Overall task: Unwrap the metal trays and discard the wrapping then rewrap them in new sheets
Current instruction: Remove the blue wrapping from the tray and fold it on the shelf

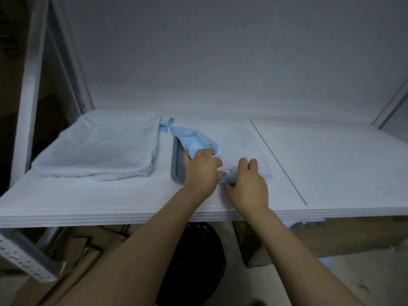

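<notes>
A grey metal tray (176,161) lies on the white shelf (110,199), its left rim bare. A light blue wrapping sheet (194,138) is bunched over the rest of it, and a pale sheet (240,142) covers its right side. My left hand (202,171) grips the blue sheet near the tray's front edge. My right hand (248,184) is just to the right, fingers curled into the wrapping at the tray's front corner. A second tray wrapped whole in a pale sheet (103,144) sits at the left.
A blue strip of tape or sheet (165,125) pokes up between the two trays. A black bin bag (194,261) stands under the shelf, with cardboard boxes (344,237) around it. A seam (278,162) crosses the shelf to the right. Metal uprights (31,85) frame the left.
</notes>
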